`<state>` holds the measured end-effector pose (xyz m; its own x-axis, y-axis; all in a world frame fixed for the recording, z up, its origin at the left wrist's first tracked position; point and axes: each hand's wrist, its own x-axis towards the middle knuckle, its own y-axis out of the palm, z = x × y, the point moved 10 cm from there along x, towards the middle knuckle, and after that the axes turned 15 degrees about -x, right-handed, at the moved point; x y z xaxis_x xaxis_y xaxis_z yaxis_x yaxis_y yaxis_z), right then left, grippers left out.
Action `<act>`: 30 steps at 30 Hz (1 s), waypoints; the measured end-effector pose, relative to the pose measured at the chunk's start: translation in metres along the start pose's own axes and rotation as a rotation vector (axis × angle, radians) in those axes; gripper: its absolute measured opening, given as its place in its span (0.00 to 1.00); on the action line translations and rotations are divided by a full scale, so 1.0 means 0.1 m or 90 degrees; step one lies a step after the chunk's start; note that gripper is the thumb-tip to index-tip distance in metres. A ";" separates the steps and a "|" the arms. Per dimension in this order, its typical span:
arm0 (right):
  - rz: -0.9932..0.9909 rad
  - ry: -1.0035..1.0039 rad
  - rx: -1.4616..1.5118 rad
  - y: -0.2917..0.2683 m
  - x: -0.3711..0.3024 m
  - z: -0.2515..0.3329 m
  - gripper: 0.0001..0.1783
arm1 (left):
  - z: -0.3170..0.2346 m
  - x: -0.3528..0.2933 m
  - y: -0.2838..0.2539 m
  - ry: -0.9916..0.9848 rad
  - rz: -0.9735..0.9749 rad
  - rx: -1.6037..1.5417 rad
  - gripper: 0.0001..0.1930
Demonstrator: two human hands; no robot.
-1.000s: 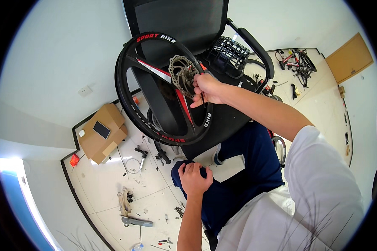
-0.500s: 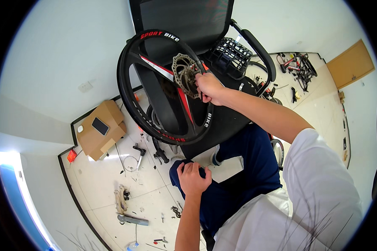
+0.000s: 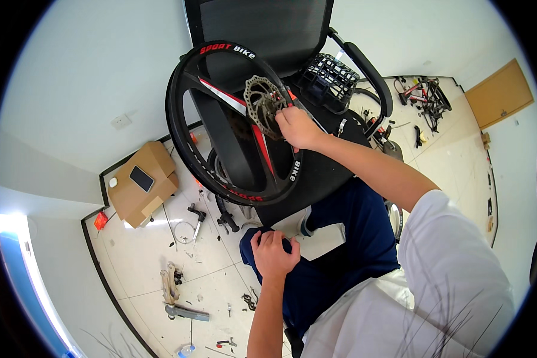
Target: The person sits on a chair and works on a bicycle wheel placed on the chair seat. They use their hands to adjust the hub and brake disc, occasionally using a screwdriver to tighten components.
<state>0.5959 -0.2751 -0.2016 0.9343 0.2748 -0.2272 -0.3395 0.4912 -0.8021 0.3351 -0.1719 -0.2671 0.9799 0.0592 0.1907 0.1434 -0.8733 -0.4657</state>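
Observation:
A black bicycle wheel [image 3: 174, 113] with red and white spokes stands tilted on the seat of a black office chair [image 3: 334, 179]. A metal brake disc [image 3: 258, 98] is fixed at its hub. My right hand [image 3: 298, 127] is closed at the hub, right beside the disc, fingers pinched together. Whatever sits between those fingertips is hidden. My left hand [image 3: 274, 253] rests on my left knee, fingers spread over the dark blue trousers [image 3: 358, 232], holding nothing.
A black basket [image 3: 331, 80] lies on the chair's right side. On the floor to the left are a cardboard box [image 3: 140, 200] with a phone [image 3: 142, 178] on it, a hammer [image 3: 187, 312] and loose bicycle parts. A folded bicycle frame [image 3: 426, 98] lies far right.
My right hand has turned slightly at the hub, its fingers shifting and the wrist dipping a little. The wheel has barely moved; my left hand stays on the knee.

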 end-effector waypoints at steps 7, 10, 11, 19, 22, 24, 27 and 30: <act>0.028 -0.127 -0.105 -0.07 0.05 0.02 0.25 | 0.01 -0.02 -0.02 -0.001 -0.006 0.000 0.10; -0.061 -0.168 -0.106 -0.08 0.02 0.04 0.25 | -0.01 -0.01 -0.01 0.003 -0.005 0.001 0.10; -0.078 -0.150 -0.099 -0.07 0.02 0.02 0.24 | -0.01 -0.01 -0.01 0.005 -0.005 0.000 0.10; -0.032 0.178 0.064 0.05 0.02 -0.15 0.24 | 0.02 -0.01 -0.02 0.007 -0.011 0.001 0.10; -0.152 0.119 -0.008 0.01 0.06 -0.14 0.25 | 0.01 -0.01 -0.01 0.007 -0.010 0.001 0.10; -0.262 0.042 -0.075 -0.05 -0.02 -0.01 0.26 | 0.00 0.00 -0.02 0.007 -0.010 0.003 0.10; -0.228 0.020 -0.108 -0.01 0.02 -0.02 0.25 | 0.01 -0.01 -0.02 0.010 -0.011 0.009 0.10; -0.222 0.009 -0.120 -0.02 -0.02 -0.02 0.22 | 0.02 -0.01 -0.02 0.007 -0.008 0.011 0.09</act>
<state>0.5947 -0.2784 -0.2004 0.9918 0.1063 0.0711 0.0237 0.3931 -0.9192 0.3343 -0.1695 -0.2676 0.9764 0.0642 0.2064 0.1579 -0.8638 -0.4785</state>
